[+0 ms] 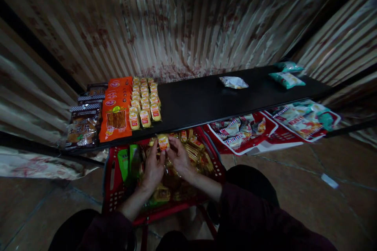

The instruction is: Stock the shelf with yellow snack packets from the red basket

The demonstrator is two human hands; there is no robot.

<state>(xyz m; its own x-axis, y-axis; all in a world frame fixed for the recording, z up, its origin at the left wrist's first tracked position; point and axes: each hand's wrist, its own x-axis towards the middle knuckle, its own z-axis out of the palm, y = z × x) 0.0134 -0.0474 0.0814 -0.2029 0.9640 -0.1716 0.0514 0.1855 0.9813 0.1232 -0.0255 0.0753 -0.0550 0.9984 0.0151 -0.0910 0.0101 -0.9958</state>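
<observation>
My left hand (153,168) and my right hand (180,159) meet over a red basket (118,200) full of snack packets. Together they pinch one small yellow snack packet (163,142) just below the front edge of the black shelf (206,100). On the shelf's left stand rows of the same small yellow packets (145,104), beside flat orange packets (116,119) and dark packets (84,123). Both hands have their fingers closed on the held packet.
A white packet (234,82) and two green packets (287,79) lie on the shelf's right part. Red trays (265,135) with mixed packets sit on the floor under the shelf. A striped curtain hangs behind. My knees frame the basket.
</observation>
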